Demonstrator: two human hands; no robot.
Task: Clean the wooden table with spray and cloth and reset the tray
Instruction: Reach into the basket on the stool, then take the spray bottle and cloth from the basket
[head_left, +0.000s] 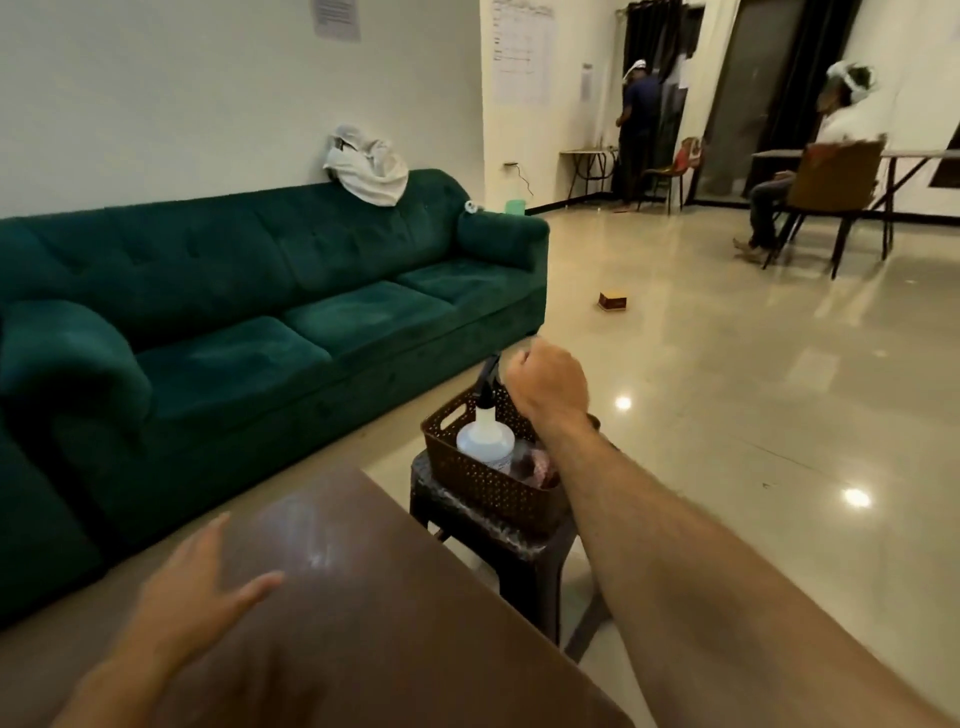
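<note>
A person's right hand (545, 387) reaches over a brown basket (483, 478) on a dark stool (498, 535) beyond the table's (363, 623) far corner, its grip clenched beside the spray bottle's (485, 441) black nozzle; whether it grasps the nozzle cannot be told. The left hand (197, 587) rests flat, fingers released, on the table. A green sofa (249, 291) stands at left.

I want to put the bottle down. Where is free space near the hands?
Bare tabletop lies on the wooden table between the left hand and its far edge by the stool. The brown basket is crowded: spray bottle, cloth, right hand.
</note>
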